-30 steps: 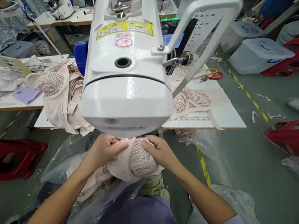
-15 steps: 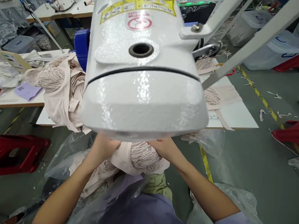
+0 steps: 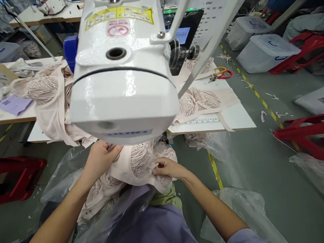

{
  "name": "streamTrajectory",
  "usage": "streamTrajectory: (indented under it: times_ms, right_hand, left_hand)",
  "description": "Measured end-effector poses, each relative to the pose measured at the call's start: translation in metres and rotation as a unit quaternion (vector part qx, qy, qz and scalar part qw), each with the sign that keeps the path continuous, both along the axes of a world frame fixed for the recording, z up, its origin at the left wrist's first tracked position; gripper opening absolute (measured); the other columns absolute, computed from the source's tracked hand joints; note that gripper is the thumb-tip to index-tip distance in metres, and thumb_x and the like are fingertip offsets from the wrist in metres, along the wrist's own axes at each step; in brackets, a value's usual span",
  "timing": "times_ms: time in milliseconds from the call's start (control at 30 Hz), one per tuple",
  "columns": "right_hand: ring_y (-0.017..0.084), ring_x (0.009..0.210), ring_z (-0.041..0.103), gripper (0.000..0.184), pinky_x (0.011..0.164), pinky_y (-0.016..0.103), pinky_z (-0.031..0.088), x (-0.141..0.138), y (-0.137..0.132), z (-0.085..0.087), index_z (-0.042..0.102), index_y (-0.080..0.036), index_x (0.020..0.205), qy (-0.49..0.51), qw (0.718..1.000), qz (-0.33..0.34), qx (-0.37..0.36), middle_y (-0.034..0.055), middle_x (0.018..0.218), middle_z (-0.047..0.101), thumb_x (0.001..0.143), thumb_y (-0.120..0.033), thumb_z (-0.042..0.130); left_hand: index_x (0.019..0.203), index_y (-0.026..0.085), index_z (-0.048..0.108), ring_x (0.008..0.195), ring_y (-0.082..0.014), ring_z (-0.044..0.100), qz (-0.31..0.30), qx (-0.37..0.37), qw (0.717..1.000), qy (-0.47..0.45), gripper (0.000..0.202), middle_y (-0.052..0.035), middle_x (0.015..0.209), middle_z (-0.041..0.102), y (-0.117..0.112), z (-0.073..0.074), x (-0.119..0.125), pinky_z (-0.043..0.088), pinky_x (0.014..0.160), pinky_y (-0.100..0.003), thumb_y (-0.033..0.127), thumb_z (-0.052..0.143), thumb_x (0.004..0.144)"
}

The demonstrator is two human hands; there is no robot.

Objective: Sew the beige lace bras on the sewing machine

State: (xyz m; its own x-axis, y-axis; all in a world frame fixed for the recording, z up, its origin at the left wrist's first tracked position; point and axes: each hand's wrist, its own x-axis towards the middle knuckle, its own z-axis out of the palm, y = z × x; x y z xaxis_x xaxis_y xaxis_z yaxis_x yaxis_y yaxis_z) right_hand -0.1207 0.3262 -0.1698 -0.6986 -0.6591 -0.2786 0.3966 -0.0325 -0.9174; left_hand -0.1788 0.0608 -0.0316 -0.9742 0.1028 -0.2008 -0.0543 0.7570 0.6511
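A pale pink lace bra [image 3: 142,161] is held between my two hands, just below the head of a white sewing machine [image 3: 124,104]. My left hand [image 3: 101,157] is closed on the bra's band at the left. With thumb and fingers, my right hand [image 3: 168,168] pinches the lace near the middle of the bra. The bra's far edge runs under the machine head, where the needle area is hidden. More lace pieces [image 3: 98,191] lie below on my lap, over clear plastic.
Left of the machine is a heap of pink bras [image 3: 50,95] beside a purple paper [image 3: 14,105]. On the right table rest another lace bra [image 3: 199,102], scissors [image 3: 220,74] and a ruler [image 3: 201,121]. Red stools [image 3: 11,177] and lidded plastic boxes [image 3: 266,53] stand around.
My view has shifted, so the machine head sits further left and the right table shows more. Both hands, partly covered by the machine before, are now visible, the right one pinching the lace.
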Motion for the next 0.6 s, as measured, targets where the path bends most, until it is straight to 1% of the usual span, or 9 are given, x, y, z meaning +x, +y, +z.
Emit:
streamTrajectory:
  times_ms: [67,133,167,233,333,400,467,533,600]
  right_hand:
    - [0.010,0.053,0.048,0.041,0.059,0.024,0.047,0.003,0.009,0.000,0.064,-0.015,0.070,-0.025,0.999,-0.025,0.006,-0.0044,0.059,0.053,0.081,-0.053,0.076]
    - [0.008,0.047,0.039,0.042,0.052,0.021,0.040,0.006,0.016,0.001,0.064,-0.015,0.068,-0.034,0.999,-0.042,-0.001,-0.0062,0.053,0.045,0.084,-0.053,0.073]
    - [0.009,0.048,0.042,0.041,0.052,0.021,0.041,0.008,0.020,0.002,0.067,-0.015,0.071,-0.037,0.998,-0.046,-0.010,-0.0049,0.055,0.049,0.086,-0.053,0.071]
    - [0.013,0.059,0.055,0.038,0.060,0.024,0.047,0.010,0.025,0.006,0.072,-0.015,0.084,-0.038,0.997,-0.054,-0.027,0.0007,0.068,0.062,0.088,-0.053,0.069]
    - [0.019,0.077,0.065,0.035,0.071,0.028,0.053,0.014,0.032,0.015,0.075,-0.017,0.091,-0.027,0.997,-0.058,-0.040,0.0060,0.085,0.070,0.090,-0.050,0.068]
    - [0.022,0.084,0.067,0.032,0.076,0.030,0.053,0.016,0.037,0.022,0.075,-0.018,0.094,-0.008,0.997,-0.063,-0.044,0.0062,0.086,0.070,0.093,-0.048,0.065]
    - [0.022,0.086,0.066,0.031,0.078,0.031,0.052,0.016,0.042,0.030,0.074,-0.018,0.096,0.022,0.997,-0.066,-0.044,0.0055,0.085,0.069,0.096,-0.047,0.061]
    - [0.017,0.072,0.061,0.032,0.072,0.028,0.050,0.016,0.046,0.041,0.073,-0.017,0.091,0.071,0.995,-0.064,-0.026,0.0027,0.076,0.064,0.097,-0.046,0.058]
    - [0.012,0.056,0.050,0.036,0.060,0.024,0.043,0.017,0.045,0.058,0.070,-0.016,0.078,0.145,0.988,-0.047,0.004,-0.0014,0.063,0.056,0.098,-0.044,0.058]
  left_hand:
    - [0.052,0.023,0.023,0.044,-0.0092,0.023,0.000,0.004,1.000,-0.001,0.051,0.0058,0.045,0.024,0.001,0.000,0.003,0.018,0.047,-0.026,0.041,0.058,0.084]
    - [0.053,0.023,0.027,0.044,-0.0099,0.026,-0.001,0.003,1.000,-0.002,0.050,0.0061,0.045,0.026,0.004,0.001,0.005,0.021,0.047,-0.026,0.043,0.058,0.087]
    - [0.055,0.022,0.032,0.045,-0.0105,0.030,-0.001,0.003,1.000,-0.003,0.047,0.0058,0.045,0.030,0.004,0.001,0.006,0.023,0.048,-0.026,0.043,0.058,0.088]
    - [0.061,0.022,0.043,0.050,-0.0125,0.043,-0.007,0.013,1.000,-0.004,0.038,0.0037,0.051,0.045,0.005,0.001,0.007,0.031,0.050,-0.026,0.041,0.058,0.089]
    - [0.077,0.020,0.055,0.069,-0.0168,0.062,-0.014,0.047,0.999,0.015,0.026,-0.0021,0.077,0.067,0.000,-0.003,0.008,0.044,0.060,-0.027,0.041,0.059,0.091]
    - [0.088,0.020,0.060,0.084,-0.0195,0.066,-0.015,0.056,0.997,0.043,0.022,-0.0047,0.093,0.071,-0.004,-0.005,0.011,0.050,0.069,-0.029,0.041,0.060,0.091]
    - [0.099,0.021,0.061,0.092,-0.0210,0.067,-0.013,0.036,0.994,0.101,0.018,-0.0057,0.101,0.071,-0.006,-0.005,0.019,0.053,0.075,-0.031,0.037,0.060,0.092]
    - [0.106,0.021,0.061,0.096,-0.0213,0.066,-0.029,0.013,0.980,0.199,0.016,-0.0067,0.104,0.069,-0.001,-0.001,0.032,0.054,0.080,-0.033,0.029,0.059,0.092]
    - [0.113,0.019,0.057,0.106,-0.0216,0.065,-0.106,0.027,0.947,0.303,0.022,-0.0097,0.111,0.067,0.013,0.007,0.050,0.054,0.089,-0.034,0.020,0.060,0.091]
